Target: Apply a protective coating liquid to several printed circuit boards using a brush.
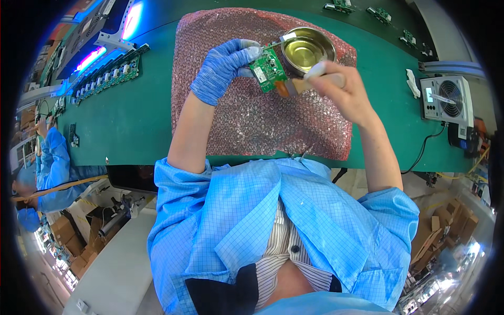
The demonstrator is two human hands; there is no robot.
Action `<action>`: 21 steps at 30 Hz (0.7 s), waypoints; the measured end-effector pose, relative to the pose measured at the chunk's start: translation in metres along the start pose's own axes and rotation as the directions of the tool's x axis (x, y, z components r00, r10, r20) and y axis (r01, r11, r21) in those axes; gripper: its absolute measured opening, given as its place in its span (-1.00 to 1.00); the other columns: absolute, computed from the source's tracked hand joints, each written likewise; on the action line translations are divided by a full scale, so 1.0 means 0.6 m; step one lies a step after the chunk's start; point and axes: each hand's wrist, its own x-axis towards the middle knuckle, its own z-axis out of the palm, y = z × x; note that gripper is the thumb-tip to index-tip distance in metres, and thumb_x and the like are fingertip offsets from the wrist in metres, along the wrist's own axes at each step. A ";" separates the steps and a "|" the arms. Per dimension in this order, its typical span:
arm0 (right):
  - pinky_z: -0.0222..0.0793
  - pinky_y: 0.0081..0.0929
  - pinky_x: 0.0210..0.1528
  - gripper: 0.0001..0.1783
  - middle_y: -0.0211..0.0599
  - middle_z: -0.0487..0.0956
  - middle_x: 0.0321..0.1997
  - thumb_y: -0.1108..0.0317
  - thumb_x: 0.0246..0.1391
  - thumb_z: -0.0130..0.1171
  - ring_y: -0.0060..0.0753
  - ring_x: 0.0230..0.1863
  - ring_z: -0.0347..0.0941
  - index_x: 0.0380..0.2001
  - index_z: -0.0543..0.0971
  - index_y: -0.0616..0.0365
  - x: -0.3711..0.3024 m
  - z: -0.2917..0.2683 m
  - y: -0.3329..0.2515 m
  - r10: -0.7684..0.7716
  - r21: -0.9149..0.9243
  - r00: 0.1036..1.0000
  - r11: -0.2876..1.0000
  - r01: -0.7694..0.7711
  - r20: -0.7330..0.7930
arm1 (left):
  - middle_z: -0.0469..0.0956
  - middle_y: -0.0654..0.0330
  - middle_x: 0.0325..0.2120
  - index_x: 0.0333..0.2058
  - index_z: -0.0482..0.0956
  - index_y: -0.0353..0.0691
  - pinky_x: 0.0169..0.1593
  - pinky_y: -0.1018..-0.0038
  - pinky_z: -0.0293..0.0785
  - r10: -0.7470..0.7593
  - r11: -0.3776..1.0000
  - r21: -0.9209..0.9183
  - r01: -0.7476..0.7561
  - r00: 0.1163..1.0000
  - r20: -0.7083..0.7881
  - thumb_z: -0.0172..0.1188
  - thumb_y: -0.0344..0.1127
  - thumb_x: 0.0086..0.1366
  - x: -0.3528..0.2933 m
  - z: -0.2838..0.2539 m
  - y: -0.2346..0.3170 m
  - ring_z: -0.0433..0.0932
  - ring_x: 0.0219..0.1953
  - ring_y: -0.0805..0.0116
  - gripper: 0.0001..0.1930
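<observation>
The left hand (pixel 223 65), in a blue glove, has its fingers pinched narrow on the edge of a small green board (pixel 269 70), holding it tilted just above the pink bubble wrap (pixel 247 121) and right beside the bowl (pixel 307 50). The right hand (pixel 336 86) is bare; its fingers are closed around the pale handle of a brush (pixel 302 84), whose brown bristles touch the lower right corner of the board.

To do this brushing well, I judge the board should stay gripped by its edges only, steady and angled toward the brush, with light strokes so the small parts are not strained, and any drips kept over the wrap.

The bowl is shallow, round and metal, and it sits on the far edge of the wrap; it holds a thin pool of clear yellowish liquid, well below the rim. A thin strip rests across its left rim; what it is I cannot tell.

Further out, on the green table (pixel 136 121), a row of similar boards (pixel 107 76) lies to the left, a few more at the far edge, and a small fan unit (pixel 446 98) stands to the right
</observation>
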 end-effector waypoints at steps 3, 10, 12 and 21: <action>0.15 -0.79 -0.52 -0.82 -0.51 0.41 -0.59 0.31 -0.07 0.05 -0.75 -0.56 0.26 -0.43 0.47 0.20 0.006 -0.003 0.001 0.031 0.240 0.986 0.971 0.009 -0.162 | 0.48 0.22 -0.39 -0.24 0.43 -0.27 -0.37 0.59 0.50 0.031 0.998 -0.052 -0.029 0.999 0.042 0.16 -0.26 0.01 -0.001 -0.001 0.001 0.48 -0.37 0.47 -0.67; 0.14 -0.81 -0.57 -0.77 -0.53 0.41 -0.59 0.24 -0.07 0.06 -0.78 -0.58 0.26 -0.39 0.47 0.17 -0.006 0.023 0.018 0.146 0.331 0.980 0.939 -0.094 -0.138 | 0.48 0.21 -0.41 -0.27 0.44 -0.27 -0.42 0.61 0.50 0.052 0.993 -0.108 -0.051 0.999 0.004 0.17 -0.28 0.01 -0.006 -0.010 0.007 0.48 -0.39 0.47 -0.70; 0.14 -0.80 -0.58 -0.77 -0.52 0.41 -0.60 0.24 -0.07 0.06 -0.77 -0.59 0.27 -0.39 0.47 0.17 -0.010 0.030 0.026 0.155 0.301 0.979 0.947 -0.110 -0.130 | 0.48 0.21 -0.42 -0.29 0.45 -0.27 -0.44 0.61 0.50 0.057 0.988 -0.140 -0.058 0.998 -0.017 0.17 -0.30 0.00 -0.003 -0.012 0.008 0.49 -0.38 0.46 -0.72; 0.15 -0.80 -0.68 -0.85 -0.43 0.40 -0.65 0.36 -0.04 0.02 -0.74 -0.67 0.26 -0.43 0.46 0.22 -0.002 0.062 0.031 0.179 0.331 0.876 0.943 -0.023 -0.448 | 0.43 0.18 -0.39 -0.31 0.37 -0.23 -0.36 0.53 0.53 0.142 0.971 -0.168 -0.169 0.976 -0.164 0.17 -0.37 -0.01 -0.011 0.004 0.004 0.48 -0.35 0.38 -0.75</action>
